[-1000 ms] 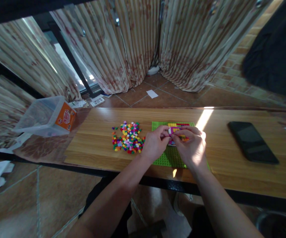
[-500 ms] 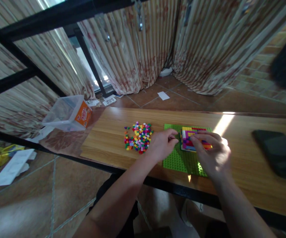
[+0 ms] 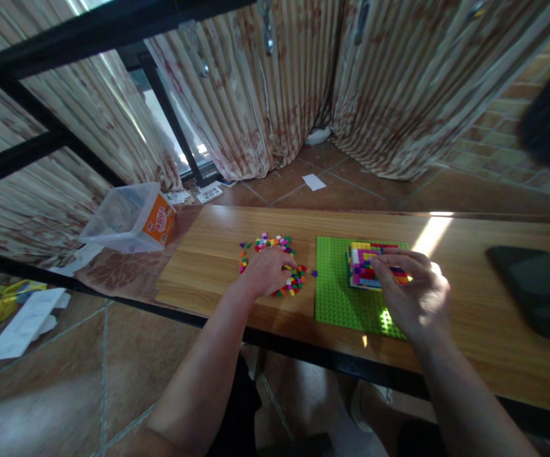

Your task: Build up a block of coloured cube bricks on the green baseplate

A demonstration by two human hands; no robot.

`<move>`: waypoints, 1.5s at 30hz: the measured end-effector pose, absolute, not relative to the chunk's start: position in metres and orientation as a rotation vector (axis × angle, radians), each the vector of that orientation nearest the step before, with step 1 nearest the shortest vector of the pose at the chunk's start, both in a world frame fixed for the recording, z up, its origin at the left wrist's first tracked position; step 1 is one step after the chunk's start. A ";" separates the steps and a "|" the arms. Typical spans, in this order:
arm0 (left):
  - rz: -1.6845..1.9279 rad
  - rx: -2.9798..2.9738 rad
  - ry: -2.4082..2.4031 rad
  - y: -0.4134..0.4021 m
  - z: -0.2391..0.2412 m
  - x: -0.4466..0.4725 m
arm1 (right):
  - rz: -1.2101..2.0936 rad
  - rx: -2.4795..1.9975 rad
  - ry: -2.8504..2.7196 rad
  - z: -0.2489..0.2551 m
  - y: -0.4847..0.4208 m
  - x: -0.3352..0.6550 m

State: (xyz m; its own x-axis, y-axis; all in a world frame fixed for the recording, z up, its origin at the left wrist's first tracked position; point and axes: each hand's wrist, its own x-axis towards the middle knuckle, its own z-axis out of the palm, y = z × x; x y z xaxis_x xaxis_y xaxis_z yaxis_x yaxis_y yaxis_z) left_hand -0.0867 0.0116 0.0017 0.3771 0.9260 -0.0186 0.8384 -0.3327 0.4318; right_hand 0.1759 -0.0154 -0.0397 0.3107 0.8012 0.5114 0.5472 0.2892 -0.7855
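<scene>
My left hand (image 3: 269, 271) is over the pile of small colourful building bricks (image 3: 295, 279), its fingers curled down among them. What its fingertips pinch, if anything, is hidden. My right hand (image 3: 415, 289) hangs over a block built of multicoloured bricks (image 3: 361, 254), thumb and fingers drawn together at its top. Whatever lies between those fingertips is too small to make out. The built block stands on a green studded baseplate (image 3: 336, 298) and shows yellow, white, purple, red and blue bricks.
A black phone-like slab (image 3: 536, 292) lies at the right of the wooden table (image 3: 199, 266). One loose dark blue brick (image 3: 315, 273) sits at the baseplate's left edge. Left of the table is a clear plastic box (image 3: 122, 219) with an orange label.
My left hand has moved left from beside the built block to the brick pile, and its fingers have dipped into it. A dark blue brick now shows by the baseplate. My right hand has barely moved.
</scene>
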 end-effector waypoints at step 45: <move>0.977 2.124 1.159 -0.011 -0.008 0.002 | 0.528 -1.519 -1.066 -0.018 -0.016 0.180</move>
